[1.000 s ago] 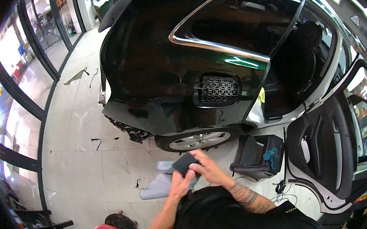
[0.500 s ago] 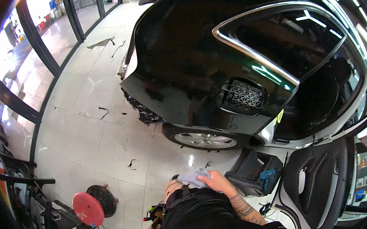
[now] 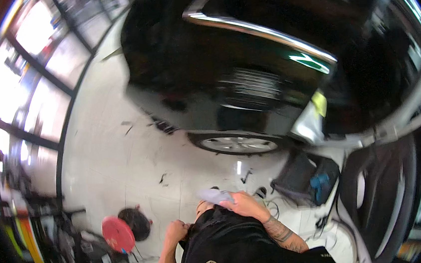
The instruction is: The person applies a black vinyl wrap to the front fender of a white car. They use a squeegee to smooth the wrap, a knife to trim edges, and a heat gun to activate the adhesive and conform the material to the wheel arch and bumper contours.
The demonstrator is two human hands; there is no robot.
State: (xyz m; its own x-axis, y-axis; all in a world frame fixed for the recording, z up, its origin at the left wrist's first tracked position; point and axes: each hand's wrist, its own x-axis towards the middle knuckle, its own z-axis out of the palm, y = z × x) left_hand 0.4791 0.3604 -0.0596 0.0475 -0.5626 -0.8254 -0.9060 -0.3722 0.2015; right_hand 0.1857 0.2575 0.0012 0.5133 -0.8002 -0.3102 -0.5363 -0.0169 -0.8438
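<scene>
A light grey cloth point(image 3: 215, 196) is bunched in my right hand point(image 3: 246, 205), in front of my waist. The fingers are closed round it. Beside my left hip is my left hand point(image 3: 177, 230), its fingers curled in. What it holds, if anything, is hidden and blurred. Beyond my hands stands a black car point(image 3: 173, 54), with its wheel point(image 3: 239, 144) nearest me. On its side panel is a dark piece with a silvery patterned face point(image 3: 255, 85), smeared by motion.
A black bin-like box point(image 3: 294, 176) with a teal tool point(image 3: 320, 184) on it stands right of me, by an open car door point(image 3: 377, 202). A red round stool seat point(image 3: 118, 234) is at lower left. Dark scraps point(image 3: 162, 178) lie on the pale tiled floor. Glass panels point(image 3: 38, 111) line the left.
My view has swung, blurring the picture. My left hand has risen from low beside my hip to waist height. My right hand still grips the cloth.
</scene>
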